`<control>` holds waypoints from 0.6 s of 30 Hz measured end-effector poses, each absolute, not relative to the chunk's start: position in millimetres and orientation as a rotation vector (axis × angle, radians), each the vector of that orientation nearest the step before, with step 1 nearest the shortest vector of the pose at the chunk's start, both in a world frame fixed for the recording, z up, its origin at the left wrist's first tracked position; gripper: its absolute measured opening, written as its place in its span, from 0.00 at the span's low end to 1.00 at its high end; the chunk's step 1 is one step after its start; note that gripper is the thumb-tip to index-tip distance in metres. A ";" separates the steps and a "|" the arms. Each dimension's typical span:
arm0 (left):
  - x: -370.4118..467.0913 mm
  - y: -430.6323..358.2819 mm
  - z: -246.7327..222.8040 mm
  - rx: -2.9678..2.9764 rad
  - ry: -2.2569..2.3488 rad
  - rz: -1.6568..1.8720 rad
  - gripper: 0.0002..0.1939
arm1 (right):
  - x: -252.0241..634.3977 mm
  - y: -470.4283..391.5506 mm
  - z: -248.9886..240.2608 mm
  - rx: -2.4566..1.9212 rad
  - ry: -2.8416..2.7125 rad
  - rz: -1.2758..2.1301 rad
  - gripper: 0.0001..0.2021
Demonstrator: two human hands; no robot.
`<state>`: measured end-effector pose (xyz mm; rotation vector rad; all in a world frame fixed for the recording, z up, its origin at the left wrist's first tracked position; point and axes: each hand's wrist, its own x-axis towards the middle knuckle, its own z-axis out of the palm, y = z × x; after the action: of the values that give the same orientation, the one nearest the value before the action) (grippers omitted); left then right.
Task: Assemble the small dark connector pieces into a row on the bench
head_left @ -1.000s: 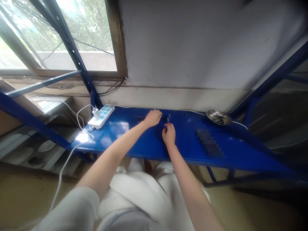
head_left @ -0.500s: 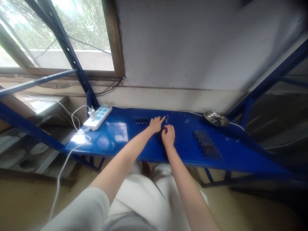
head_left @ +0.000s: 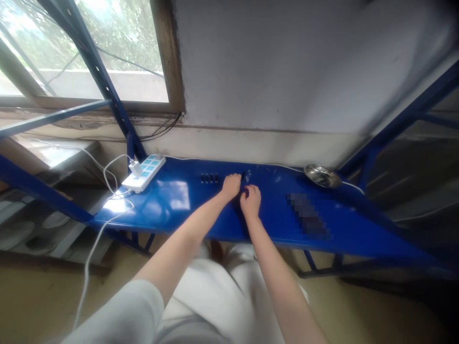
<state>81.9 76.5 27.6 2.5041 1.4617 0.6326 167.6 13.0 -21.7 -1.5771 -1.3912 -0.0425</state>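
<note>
White power strip (head_left: 135,183) at left on the blue table (head_left: 274,215), shiny metal dish (head_left: 322,176) at right

One camera sat on the person's head. It looked forward and down, from near above the lap (head_left: 211,286), to the left hand (head_left: 231,185), the right hand (head_left: 251,199), the table (head_left: 274,210) and the wall (head_left: 268,71) behind.

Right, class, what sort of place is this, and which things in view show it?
Probably a small workshop or workroom: a glossy blue bench with a white power strip on it, a blue upright with holes, and four small dark pieces in a row near the left hand.
</note>
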 end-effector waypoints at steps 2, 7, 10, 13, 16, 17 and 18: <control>74.3 71.9 23.7 2.319 1.444 0.806 0.08 | 167.6 13.8 -24.0 -1.607 -1.373 -0.083 0.15; 47.3 48.7 18.7 1.859 1.326 1.154 0.03 | 169.5 22.5 -36.4 -1.641 -1.365 -0.126 0.18; 30.6 33.8 18.1 1.651 1.377 1.261 0.05 | 171.7 32.6 -46.5 -1.683 -1.379 -0.069 0.18; 17.8 24.4 13.1 1.477 1.445 1.278 0.06 | 173.9 43.1 -53.1 -1.697 -1.382 -0.007 0.19; 10.4 19.9 5.1 1.395 1.437 1.277 0.08 | 175.9 51.4 -52.6 -1.757 -1.404 0.076 0.19; 9.2 19.1 3.0 1.389 1.423 1.280 0.08 | 176.5 53.6 -51.0 -1.787 -1.412 0.109 0.19; 8.4 18.5 1.3 1.384 1.412 1.285 0.08 | 177.1 55.4 -48.8 -1.817 -1.418 0.140 0.20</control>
<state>8.4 18.5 1.3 1.3843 1.4124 1.2846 177.1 55.4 -48.8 -1.8173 -1.4181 0.1404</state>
